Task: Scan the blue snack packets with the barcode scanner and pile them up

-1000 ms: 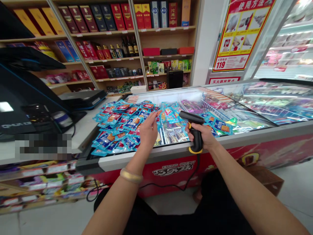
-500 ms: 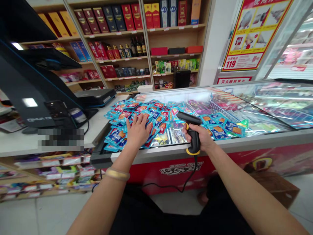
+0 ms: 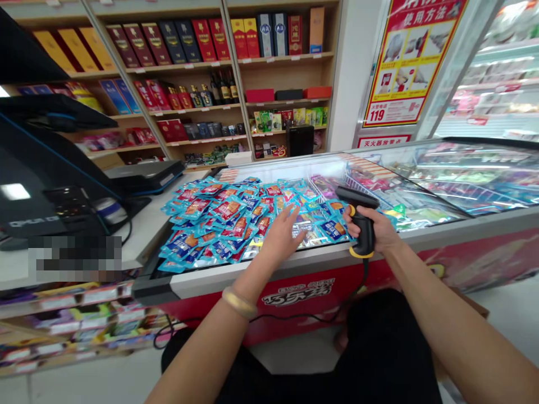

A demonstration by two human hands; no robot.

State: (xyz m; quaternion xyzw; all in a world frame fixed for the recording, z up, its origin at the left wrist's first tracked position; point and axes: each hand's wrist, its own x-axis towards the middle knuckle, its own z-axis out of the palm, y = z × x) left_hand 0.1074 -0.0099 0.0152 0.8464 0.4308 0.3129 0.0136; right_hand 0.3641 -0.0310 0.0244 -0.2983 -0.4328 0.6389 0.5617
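My right hand (image 3: 381,230) grips a black-and-yellow barcode scanner (image 3: 362,231) by its handle, its head up and pointing left. A cable runs down from the handle. My left hand (image 3: 284,238), a gold bangle (image 3: 240,303) on its wrist, reaches over the glass freezer top with fingers apart and nothing in them. It is just right of a large heap of small blue snack packets (image 3: 196,207), some with red and some with dark blue panels. More of these blue packets (image 3: 334,229) lie between my two hands, partly hidden behind the scanner.
Under the packets is a chest freezer (image 3: 189,286) with a glass top and baskets of goods inside. At left, a counter (image 3: 143,230) carries a checkout machine (image 3: 54,179) and a flat black device (image 3: 147,174). Shelves (image 3: 185,67) of boxes and bottles stand behind.
My left hand has left the heap of packets and moved right over the glass. My right hand has shifted right with the scanner, now in front of the smaller packet group. The view has turned slightly right.
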